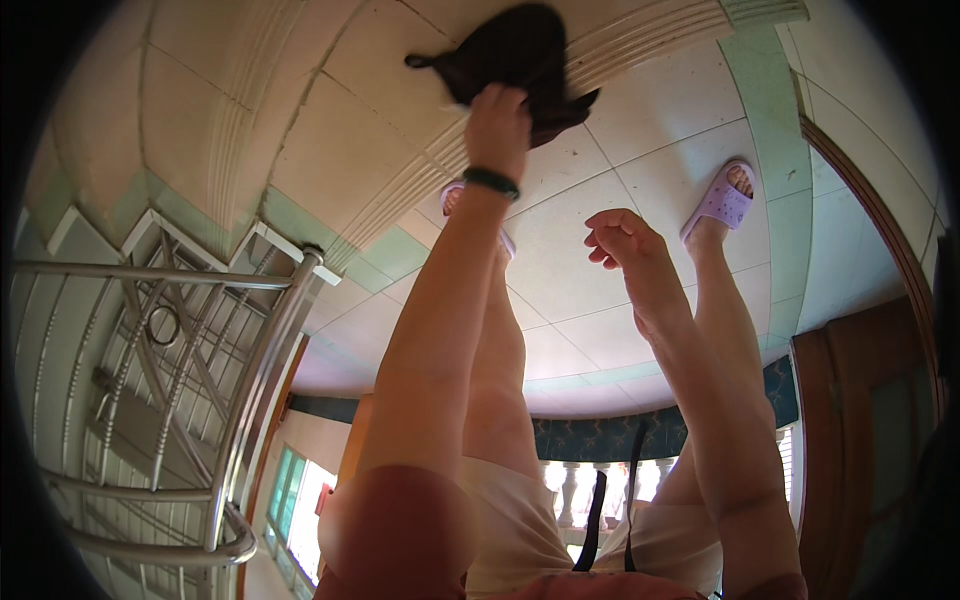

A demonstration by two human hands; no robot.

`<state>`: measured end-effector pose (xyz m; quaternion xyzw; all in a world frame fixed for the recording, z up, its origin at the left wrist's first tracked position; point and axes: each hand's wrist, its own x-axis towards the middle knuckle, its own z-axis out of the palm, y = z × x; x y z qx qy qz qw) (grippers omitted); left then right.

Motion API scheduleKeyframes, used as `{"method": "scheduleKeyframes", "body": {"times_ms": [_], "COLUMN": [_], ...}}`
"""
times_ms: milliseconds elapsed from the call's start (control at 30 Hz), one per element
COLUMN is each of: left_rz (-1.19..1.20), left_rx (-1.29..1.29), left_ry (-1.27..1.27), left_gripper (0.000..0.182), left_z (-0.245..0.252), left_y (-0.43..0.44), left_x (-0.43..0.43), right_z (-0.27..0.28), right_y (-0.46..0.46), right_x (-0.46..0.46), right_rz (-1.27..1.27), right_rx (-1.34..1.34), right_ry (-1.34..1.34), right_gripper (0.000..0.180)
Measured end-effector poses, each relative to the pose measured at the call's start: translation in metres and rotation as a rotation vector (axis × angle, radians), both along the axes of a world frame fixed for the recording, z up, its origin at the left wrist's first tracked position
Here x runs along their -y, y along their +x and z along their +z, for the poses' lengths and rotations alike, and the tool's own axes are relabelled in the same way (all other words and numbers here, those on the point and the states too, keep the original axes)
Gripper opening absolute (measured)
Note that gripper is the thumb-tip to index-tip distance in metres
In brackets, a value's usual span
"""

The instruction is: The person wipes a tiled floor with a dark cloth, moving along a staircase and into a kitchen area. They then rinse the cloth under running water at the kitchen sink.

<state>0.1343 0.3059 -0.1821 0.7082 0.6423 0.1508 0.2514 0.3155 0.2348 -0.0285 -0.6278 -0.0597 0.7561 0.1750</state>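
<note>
My left hand [498, 124], with a dark band on the wrist, grips a dark brown or black cloth [517, 49]. A small loop sticks out at the cloth's left end. The cloth lies over the ribbed edge [652, 37] of a tiled stair step, and its outline is slightly blurred. Lower and to the right, my right hand [628, 238] hangs above the pale floor tiles [570, 300]. Its fingers are loosely bent and apart, with nothing in them.
Lilac slippers [722, 199] are on my feet on the tiles. A stainless steel stair railing [255, 390] with twisted bars stands at left beside the stair steps [195, 232]. A brown wooden door [847, 390] is at right. Behind my legs are white balusters [570, 491].
</note>
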Motion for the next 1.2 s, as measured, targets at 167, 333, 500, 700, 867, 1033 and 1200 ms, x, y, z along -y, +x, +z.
{"method": "scheduleKeyframes", "body": {"times_ms": [167,333,500,700,867,1033,1200], "left_rz": [0.148,0.209,0.058,-0.039,-0.039,-0.047,0.108], "left_rx": [-0.211,-0.185,-0.023,-0.041,-0.014,-0.089,-0.324], "left_ry": [-0.218,-0.105,0.084,0.003,-0.033,-0.065,-0.216], "left_gripper": [0.014,0.012,0.012,0.012,0.011,0.014,0.014], "left_z": [0.019,0.011,-0.009,-0.001,0.003,0.003,0.01], "left_y": [-0.114,-0.117,0.004,0.152,0.126,-0.013,-0.162], "left_x": [0.064,0.078,0.02,-0.067,-0.054,0.017,0.103], "right_z": [0.0,0.002,0.002,0.0,-0.001,0.002,0.004], "right_y": [0.0,0.002,0.006,0.012,0.015,0.013,0.011], "right_x": [0.001,0.002,-0.001,-0.005,-0.005,-0.002,0.001], "right_rz": [-0.003,0.036,0.025,0.027,-0.014,-0.005,0.003], "right_rx": [-0.021,-0.024,-0.032,-0.008,0.012,-0.009,-0.017], "right_ry": [-0.009,-0.016,-0.014,0.012,0.023,0.015,0.008], "right_gripper": [0.016,0.017,0.016,0.016,0.016,0.017,0.017]}}
